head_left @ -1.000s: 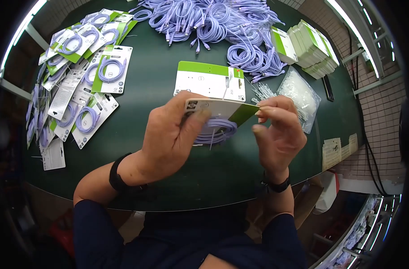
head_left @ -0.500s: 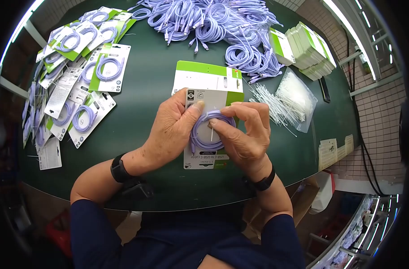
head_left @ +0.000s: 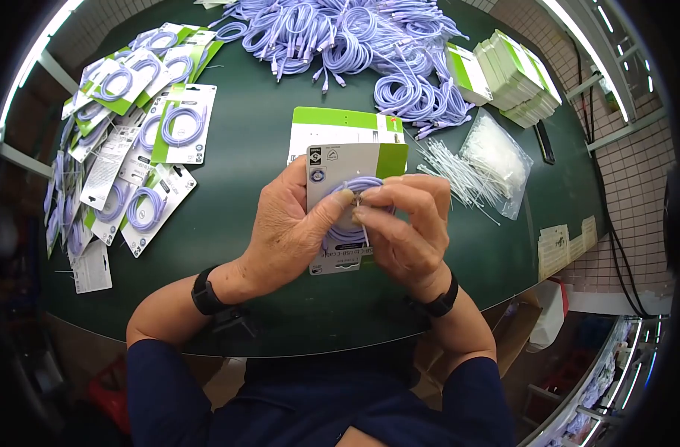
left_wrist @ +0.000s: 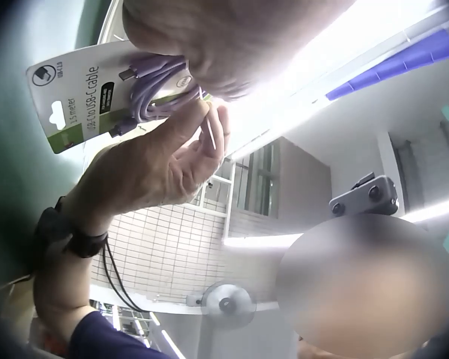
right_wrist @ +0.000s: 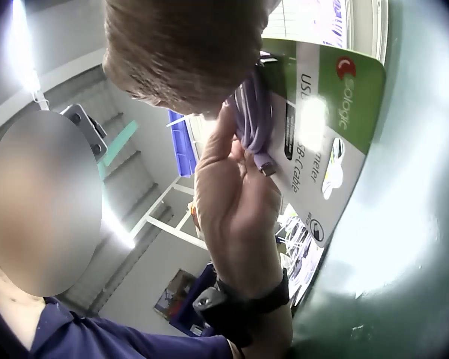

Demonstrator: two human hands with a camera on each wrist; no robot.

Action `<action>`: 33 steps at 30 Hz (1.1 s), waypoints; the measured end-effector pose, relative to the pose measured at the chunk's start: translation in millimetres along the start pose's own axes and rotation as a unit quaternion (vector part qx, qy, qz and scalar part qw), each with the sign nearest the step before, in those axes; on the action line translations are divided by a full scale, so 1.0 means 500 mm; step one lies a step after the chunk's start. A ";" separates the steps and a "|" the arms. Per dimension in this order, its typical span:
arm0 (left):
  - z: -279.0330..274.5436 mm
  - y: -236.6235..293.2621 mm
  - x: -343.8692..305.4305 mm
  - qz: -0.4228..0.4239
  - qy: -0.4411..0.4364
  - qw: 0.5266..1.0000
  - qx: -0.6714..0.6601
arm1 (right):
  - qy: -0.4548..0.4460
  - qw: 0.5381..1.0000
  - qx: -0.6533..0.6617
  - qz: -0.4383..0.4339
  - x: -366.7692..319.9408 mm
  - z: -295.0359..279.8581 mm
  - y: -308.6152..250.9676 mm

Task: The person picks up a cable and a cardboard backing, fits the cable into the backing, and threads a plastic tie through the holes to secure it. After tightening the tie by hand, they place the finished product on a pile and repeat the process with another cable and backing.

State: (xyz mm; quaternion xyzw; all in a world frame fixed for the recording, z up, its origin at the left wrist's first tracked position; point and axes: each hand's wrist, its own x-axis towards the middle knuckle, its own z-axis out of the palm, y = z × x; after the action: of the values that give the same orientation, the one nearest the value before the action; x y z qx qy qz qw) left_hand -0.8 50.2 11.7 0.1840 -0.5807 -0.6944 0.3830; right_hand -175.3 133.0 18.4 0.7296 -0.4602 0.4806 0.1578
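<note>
My left hand (head_left: 284, 227) grips a white and green packaging card (head_left: 347, 156) by its left side, its thumb on the front at a coiled lilac USB-C cable (head_left: 345, 235). Printed text on the card's lower part reads upside down in the head view. A thin white cable tie (head_left: 367, 237) loops the coil, and its tail stands out from the card. Thumb and forefinger of my right hand (head_left: 414, 227) pinch this tie over the coil's middle. In the left wrist view the tie's tail (left_wrist: 212, 136) shows beside the right fingers.
Behind the held card lie more flat cards (head_left: 332, 121). Loose white cable ties (head_left: 451, 177) and a clear bag of them (head_left: 504, 167) are to the right. A heap of lilac cables (head_left: 355, 48) lies at the back, stacked cards (head_left: 504, 78) back right, carded cables (head_left: 183, 127) left.
The card has turned from nearly edge-on to face up. My right hand has left the card's right edge for the coil and tie, and the left thumb has slid down to the coil.
</note>
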 end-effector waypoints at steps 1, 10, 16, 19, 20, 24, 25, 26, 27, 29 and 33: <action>-0.002 0.000 0.001 -0.001 -0.001 1.000 0.002 | 0.002 1.000 0.000 0.002 -0.002 0.000 -0.002; -0.004 0.003 0.004 -0.041 0.000 0.996 -0.079 | -0.015 0.997 0.070 0.016 -0.016 -0.006 -0.001; -0.004 0.001 0.004 -0.042 0.009 0.996 -0.082 | -0.024 0.990 0.133 0.036 -0.018 -0.009 -0.003; -0.007 0.002 0.006 -0.046 0.011 0.996 -0.075 | -0.034 0.989 0.143 0.030 -0.020 -0.009 -0.004; -0.008 0.002 0.006 -0.048 0.011 0.996 -0.072 | -0.038 0.988 0.147 0.028 -0.021 -0.010 -0.005; -0.008 0.002 0.007 -0.053 0.011 0.995 -0.083 | -0.037 0.985 0.163 0.042 -0.023 -0.009 -0.007; -0.008 0.002 0.007 -0.053 0.012 0.995 -0.084 | -0.038 0.985 0.164 0.042 -0.022 -0.010 -0.007; -0.007 0.002 0.007 -0.052 0.013 0.995 -0.079 | -0.040 0.985 0.163 0.040 -0.021 -0.010 -0.007; -0.007 0.002 0.007 -0.052 0.013 0.996 -0.074 | -0.041 0.985 0.163 0.038 -0.021 -0.011 -0.006; -0.008 0.000 0.007 -0.052 0.015 0.996 -0.071 | -0.043 0.985 0.163 0.038 -0.022 -0.011 -0.005; -0.013 -0.007 0.012 -0.062 0.010 0.996 -0.065 | -0.032 0.989 0.140 0.040 -0.025 -0.006 -0.003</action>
State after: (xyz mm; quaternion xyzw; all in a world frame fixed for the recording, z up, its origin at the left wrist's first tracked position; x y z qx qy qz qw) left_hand -1.4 41.6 7.9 0.2015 -0.5179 -0.7512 0.3563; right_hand -177.1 142.2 9.3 0.7402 -0.4224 0.5228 0.0203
